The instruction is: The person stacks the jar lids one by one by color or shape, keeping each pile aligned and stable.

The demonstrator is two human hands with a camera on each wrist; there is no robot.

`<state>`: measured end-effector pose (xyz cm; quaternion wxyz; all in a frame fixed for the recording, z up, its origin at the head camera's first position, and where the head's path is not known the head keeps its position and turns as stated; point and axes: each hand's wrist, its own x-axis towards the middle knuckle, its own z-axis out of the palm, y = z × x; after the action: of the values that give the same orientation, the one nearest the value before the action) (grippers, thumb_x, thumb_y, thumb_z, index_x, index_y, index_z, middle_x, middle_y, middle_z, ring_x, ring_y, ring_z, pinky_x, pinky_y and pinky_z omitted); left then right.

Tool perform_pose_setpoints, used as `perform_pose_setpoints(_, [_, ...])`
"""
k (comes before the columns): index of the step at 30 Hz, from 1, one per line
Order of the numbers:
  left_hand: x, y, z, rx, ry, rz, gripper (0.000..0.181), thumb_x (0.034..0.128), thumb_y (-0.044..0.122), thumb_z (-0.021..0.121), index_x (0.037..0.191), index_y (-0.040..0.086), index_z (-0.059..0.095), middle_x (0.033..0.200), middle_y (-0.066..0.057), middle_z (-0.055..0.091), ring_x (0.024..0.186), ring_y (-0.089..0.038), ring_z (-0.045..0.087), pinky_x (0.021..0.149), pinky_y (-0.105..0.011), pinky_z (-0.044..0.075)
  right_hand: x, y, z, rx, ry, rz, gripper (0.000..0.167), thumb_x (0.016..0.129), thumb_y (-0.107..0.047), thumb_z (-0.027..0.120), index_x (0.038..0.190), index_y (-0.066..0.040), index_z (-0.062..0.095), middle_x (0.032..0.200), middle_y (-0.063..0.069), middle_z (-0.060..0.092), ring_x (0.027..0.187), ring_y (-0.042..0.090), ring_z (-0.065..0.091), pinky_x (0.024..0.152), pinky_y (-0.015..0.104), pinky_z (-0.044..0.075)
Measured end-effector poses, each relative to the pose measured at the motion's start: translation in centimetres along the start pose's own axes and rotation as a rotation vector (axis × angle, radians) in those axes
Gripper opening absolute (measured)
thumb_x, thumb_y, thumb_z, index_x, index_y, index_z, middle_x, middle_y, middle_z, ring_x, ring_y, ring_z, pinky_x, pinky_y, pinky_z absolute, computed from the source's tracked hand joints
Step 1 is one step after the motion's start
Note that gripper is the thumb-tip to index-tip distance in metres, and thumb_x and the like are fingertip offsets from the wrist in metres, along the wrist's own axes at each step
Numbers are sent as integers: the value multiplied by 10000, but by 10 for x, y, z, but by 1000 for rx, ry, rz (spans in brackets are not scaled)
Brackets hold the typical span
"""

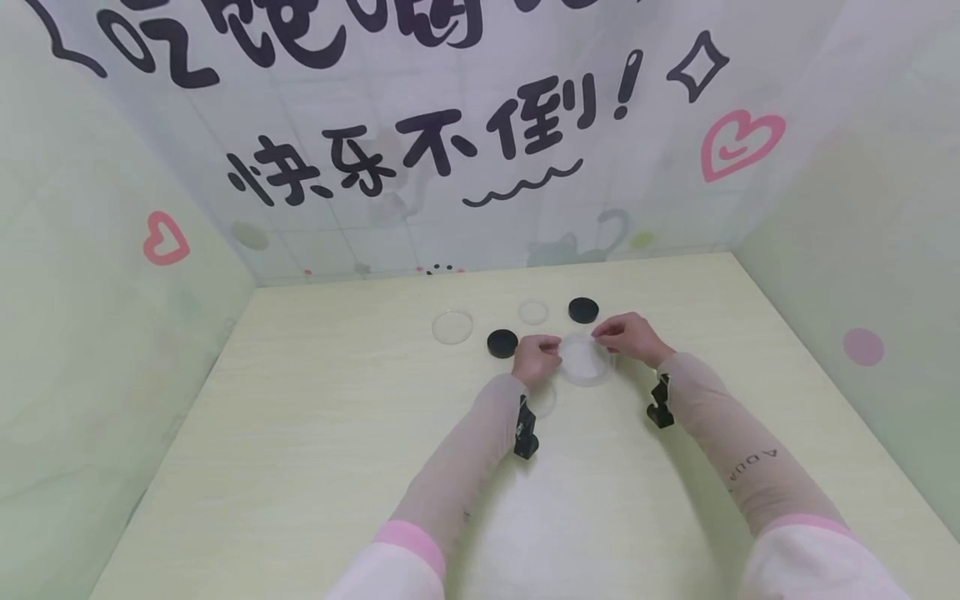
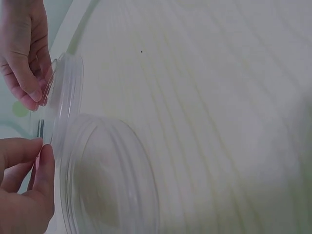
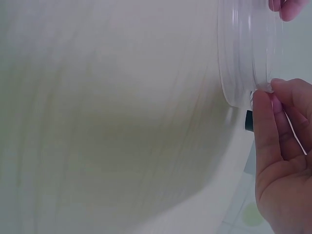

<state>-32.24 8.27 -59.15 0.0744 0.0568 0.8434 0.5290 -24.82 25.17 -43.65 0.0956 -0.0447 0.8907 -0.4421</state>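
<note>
Both hands work at a clear petri dish [image 1: 585,371] at the table's back right. My left hand [image 1: 536,360] pinches the left edge of a thin clear round lid [image 2: 50,80] between thumb and fingers. From the right side my right hand [image 1: 632,337] pinches the edge of the same lid. In the left wrist view the lid is tilted over the dish's far rim; whether it touches the rim I cannot tell. A second clear petri dish [image 2: 112,180] sits beside the first, partly hidden by the left wrist in the head view.
Behind the hands lie two black round discs [image 1: 502,343], one left and one right. Two clear round pieces [image 1: 452,327] lie farther back on the pale table [image 1: 337,433]. Printed cloth walls [image 1: 420,225] enclose the back and sides.
</note>
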Motion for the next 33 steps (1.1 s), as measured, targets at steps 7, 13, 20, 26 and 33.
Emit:
perform_pose_setpoints(7, [-18,21,-18,-57,-51,32,314,668,29,698,939,188,686,782,63,643,714,-39,585,604,-159,473,2,4,-1,23,-3,-29,194,820,-75,613,957,60,636,924,177,631,748,142,572,657,237,505])
perform_pose_setpoints(13, [-63,88,-53,-43,-111,-72,305,727,5,669,1025,71,658,901,-55,650,785,-132,608,649,-207,496,4,9,-3,74,-18,-93,185,798,-144,652,908,5,663,848,111,641,703,126,560,618,237,504])
perform_pose_setpoints(20, [-91,125,-76,1,-146,-97,290,798,61,627,1085,17,615,945,-86,632,750,-154,617,640,-184,488,3,3,-2,1,-15,16,219,841,-66,582,1014,65,613,975,191,614,780,158,559,690,266,506])
perform_pose_setpoints(26, [-88,127,-86,-11,-216,-92,319,819,108,614,1126,24,587,968,-97,618,782,-175,614,649,-193,490,1,1,-3,19,-29,12,232,843,-57,579,1028,82,597,981,207,609,809,187,573,697,287,515])
perform_pose_setpoints(33, [-88,136,-99,-64,-270,-77,342,829,85,605,1154,-9,555,1012,-125,602,884,-187,586,697,-219,499,1,-4,-7,26,-25,-32,237,845,-49,577,1031,97,585,985,230,606,806,213,580,685,296,520])
